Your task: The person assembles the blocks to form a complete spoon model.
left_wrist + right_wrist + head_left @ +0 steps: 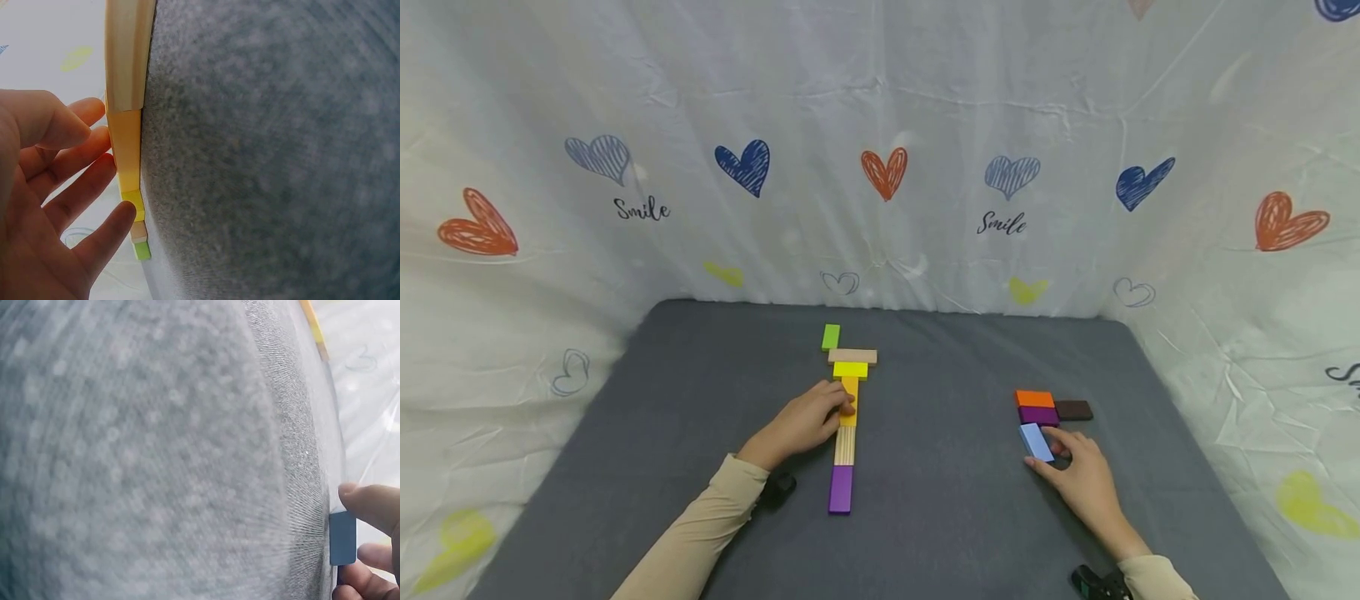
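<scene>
In the head view, a row of flat blocks runs away from me, left of centre. From near to far it has a purple block (841,489), a pale striped wooden block (845,446), an amber block (849,419), a yellow block (851,371), a tan crosswise block (852,357) and a green block (831,337). My left hand (801,421) has its relaxed fingertips at the amber block's side and top. On the right, my right hand (1086,475) pinches a light blue block (1037,442) between thumb and fingers; it lies slanted.
Just beyond the light blue block lie an orange block (1034,398), a dark purple block (1037,415) and a dark brown block (1074,410), side by side. All rest on a grey cloth-covered table (940,500). A white curtain (940,125) printed with hearts hangs behind it.
</scene>
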`<state>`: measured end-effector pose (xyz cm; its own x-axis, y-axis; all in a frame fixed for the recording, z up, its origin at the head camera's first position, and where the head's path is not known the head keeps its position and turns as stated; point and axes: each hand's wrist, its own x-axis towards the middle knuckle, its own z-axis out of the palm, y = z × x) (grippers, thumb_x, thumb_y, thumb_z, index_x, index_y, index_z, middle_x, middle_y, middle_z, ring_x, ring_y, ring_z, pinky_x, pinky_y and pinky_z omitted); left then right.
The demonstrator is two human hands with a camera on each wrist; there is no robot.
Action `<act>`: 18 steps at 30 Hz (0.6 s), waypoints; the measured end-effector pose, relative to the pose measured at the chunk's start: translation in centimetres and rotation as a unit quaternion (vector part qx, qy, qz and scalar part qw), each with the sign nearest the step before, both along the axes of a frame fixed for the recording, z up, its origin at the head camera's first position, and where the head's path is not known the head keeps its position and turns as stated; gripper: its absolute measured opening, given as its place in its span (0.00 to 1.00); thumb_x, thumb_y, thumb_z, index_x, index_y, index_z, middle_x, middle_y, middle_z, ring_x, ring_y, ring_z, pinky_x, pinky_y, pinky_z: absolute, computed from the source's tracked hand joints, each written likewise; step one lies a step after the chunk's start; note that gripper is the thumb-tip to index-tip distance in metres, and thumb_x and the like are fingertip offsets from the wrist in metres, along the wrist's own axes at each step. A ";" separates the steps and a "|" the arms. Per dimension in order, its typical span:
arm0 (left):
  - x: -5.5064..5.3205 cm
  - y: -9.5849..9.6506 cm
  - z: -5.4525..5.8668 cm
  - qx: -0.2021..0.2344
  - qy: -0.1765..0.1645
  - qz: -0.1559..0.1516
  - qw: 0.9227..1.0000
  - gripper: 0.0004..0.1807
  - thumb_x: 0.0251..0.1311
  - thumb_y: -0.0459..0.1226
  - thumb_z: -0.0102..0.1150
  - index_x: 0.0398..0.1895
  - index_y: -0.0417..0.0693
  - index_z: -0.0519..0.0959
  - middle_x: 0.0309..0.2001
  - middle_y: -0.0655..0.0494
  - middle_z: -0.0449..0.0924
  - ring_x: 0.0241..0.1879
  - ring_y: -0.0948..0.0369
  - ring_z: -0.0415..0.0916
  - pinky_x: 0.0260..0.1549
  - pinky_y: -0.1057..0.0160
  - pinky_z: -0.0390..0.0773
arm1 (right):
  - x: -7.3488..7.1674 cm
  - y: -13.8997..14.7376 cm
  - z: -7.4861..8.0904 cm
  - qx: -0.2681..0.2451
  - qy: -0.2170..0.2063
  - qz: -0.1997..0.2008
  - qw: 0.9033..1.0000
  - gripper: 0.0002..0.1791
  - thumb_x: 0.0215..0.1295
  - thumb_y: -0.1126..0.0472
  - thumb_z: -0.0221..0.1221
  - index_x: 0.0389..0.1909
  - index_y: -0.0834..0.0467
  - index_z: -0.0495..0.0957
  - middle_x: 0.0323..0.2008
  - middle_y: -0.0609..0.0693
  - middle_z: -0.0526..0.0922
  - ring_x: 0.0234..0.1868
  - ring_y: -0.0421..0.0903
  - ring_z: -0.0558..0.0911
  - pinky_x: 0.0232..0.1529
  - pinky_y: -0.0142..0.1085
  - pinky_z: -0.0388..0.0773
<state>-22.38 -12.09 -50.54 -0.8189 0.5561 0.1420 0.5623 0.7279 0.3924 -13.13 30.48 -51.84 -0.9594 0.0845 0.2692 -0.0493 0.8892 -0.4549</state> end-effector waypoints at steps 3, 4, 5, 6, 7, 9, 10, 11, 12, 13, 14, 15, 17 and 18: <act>0.0 0.0 0.0 -0.001 -0.002 0.002 1.000 0.10 0.63 0.31 0.56 0.42 0.54 0.81 0.45 0.63 0.78 0.46 0.65 0.72 0.46 0.61 0.80 | 0.1 -0.1 -0.1 -0.001 0.014 -0.001 1.000 0.29 0.44 0.54 0.77 0.49 0.61 0.83 0.28 0.49 0.78 0.32 0.43 0.71 0.32 0.36 0.65; 0.0 0.0 0.0 0.000 -0.002 0.002 1.000 0.10 0.63 0.31 0.56 0.42 0.54 0.81 0.45 0.62 0.78 0.46 0.65 0.72 0.46 0.61 0.80 | 0.1 -0.1 0.0 0.000 0.018 0.000 1.000 0.28 0.44 0.55 0.77 0.48 0.61 0.84 0.27 0.48 0.78 0.32 0.43 0.71 0.32 0.36 0.65; 0.0 0.0 -0.1 0.000 -0.002 0.002 1.000 0.10 0.63 0.31 0.56 0.42 0.54 0.81 0.45 0.62 0.78 0.46 0.65 0.72 0.46 0.61 0.80 | 0.1 -0.1 0.0 0.000 0.021 0.000 1.000 0.28 0.44 0.55 0.77 0.47 0.61 0.84 0.27 0.48 0.78 0.31 0.43 0.71 0.32 0.36 0.65; 0.0 0.0 -0.1 0.001 -0.002 0.001 1.000 0.10 0.63 0.31 0.56 0.43 0.54 0.81 0.45 0.62 0.78 0.46 0.65 0.72 0.47 0.61 0.80 | 0.1 -0.1 0.0 0.001 0.023 0.000 1.000 0.27 0.44 0.55 0.77 0.47 0.61 0.84 0.27 0.48 0.78 0.31 0.43 0.71 0.31 0.36 0.65; 0.0 0.0 -0.1 0.001 -0.002 0.000 1.000 0.10 0.63 0.31 0.56 0.43 0.54 0.81 0.45 0.62 0.78 0.46 0.65 0.72 0.47 0.61 0.80 | 0.1 -0.2 0.1 0.000 0.025 0.000 1.000 0.26 0.44 0.56 0.77 0.46 0.62 0.84 0.27 0.49 0.79 0.31 0.43 0.71 0.31 0.36 0.65; 0.0 0.0 -0.1 0.003 -0.002 -0.002 1.000 0.10 0.63 0.31 0.56 0.43 0.53 0.81 0.44 0.62 0.78 0.46 0.65 0.72 0.47 0.61 0.80 | 0.2 -0.2 0.1 0.001 0.025 -0.003 1.000 0.24 0.45 0.56 0.77 0.44 0.62 0.85 0.27 0.49 0.79 0.30 0.42 0.71 0.31 0.35 0.65; 0.0 0.0 -0.1 0.003 -0.002 -0.003 1.000 0.10 0.63 0.31 0.56 0.43 0.53 0.81 0.44 0.62 0.78 0.46 0.64 0.72 0.47 0.61 0.80 | 0.2 -0.2 0.1 0.002 0.026 -0.005 1.000 0.24 0.45 0.57 0.76 0.44 0.62 0.85 0.28 0.49 0.80 0.30 0.42 0.71 0.31 0.35 0.65; 0.0 0.0 0.0 0.003 -0.001 -0.004 1.000 0.10 0.63 0.31 0.56 0.43 0.53 0.81 0.45 0.62 0.78 0.46 0.64 0.72 0.47 0.61 0.80 | 0.2 -0.3 0.2 0.003 0.026 -0.006 1.000 0.23 0.45 0.57 0.76 0.43 0.62 0.85 0.28 0.50 0.80 0.31 0.42 0.71 0.31 0.34 0.65; 0.0 0.0 0.0 0.004 0.000 -0.005 1.000 0.10 0.63 0.31 0.56 0.43 0.53 0.81 0.45 0.62 0.78 0.46 0.64 0.72 0.47 0.61 0.80 | 0.3 -0.4 0.2 0.005 0.028 -0.006 1.000 0.22 0.45 0.58 0.76 0.42 0.62 0.86 0.28 0.50 0.81 0.31 0.43 0.71 0.31 0.34 0.65; 0.0 0.0 0.0 0.005 0.001 -0.005 1.000 0.10 0.63 0.31 0.56 0.43 0.53 0.81 0.45 0.62 0.78 0.46 0.64 0.72 0.47 0.61 0.80 | 0.2 -0.5 0.3 0.004 0.029 -0.005 1.000 0.21 0.45 0.59 0.76 0.42 0.62 0.86 0.29 0.50 0.81 0.31 0.43 0.72 0.32 0.34 0.65; 0.0 0.0 0.0 0.005 0.003 -0.005 1.000 0.10 0.63 0.31 0.56 0.43 0.53 0.82 0.45 0.62 0.78 0.46 0.64 0.72 0.48 0.61 0.80 | 0.2 -0.6 0.3 0.005 0.030 -0.003 1.000 0.21 0.45 0.59 0.76 0.42 0.62 0.86 0.29 0.50 0.81 0.31 0.43 0.72 0.32 0.35 0.65; 0.0 0.0 0.0 0.005 0.003 -0.005 1.000 0.10 0.63 0.31 0.56 0.42 0.53 0.82 0.45 0.62 0.78 0.46 0.64 0.72 0.48 0.61 0.80 | 0.1 -0.7 0.3 0.004 0.033 0.002 0.999 0.20 0.45 0.60 0.76 0.41 0.61 0.86 0.29 0.51 0.81 0.32 0.43 0.72 0.32 0.35 0.65; 0.1 -0.1 0.0 0.005 0.003 -0.004 1.000 0.10 0.63 0.31 0.56 0.42 0.53 0.82 0.45 0.62 0.79 0.46 0.64 0.72 0.48 0.61 0.80 | 0.0 -0.9 0.4 0.002 0.041 0.014 0.999 0.19 0.46 0.61 0.75 0.41 0.61 0.86 0.30 0.51 0.81 0.33 0.44 0.73 0.33 0.36 0.66; 0.1 -0.1 0.0 0.004 0.002 -0.004 1.000 0.10 0.63 0.31 0.55 0.42 0.53 0.82 0.45 0.62 0.79 0.46 0.64 0.72 0.47 0.61 0.80 | -0.1 -1.1 0.4 0.000 0.044 0.022 0.999 0.19 0.46 0.62 0.75 0.42 0.60 0.86 0.30 0.50 0.81 0.33 0.44 0.73 0.34 0.36 0.67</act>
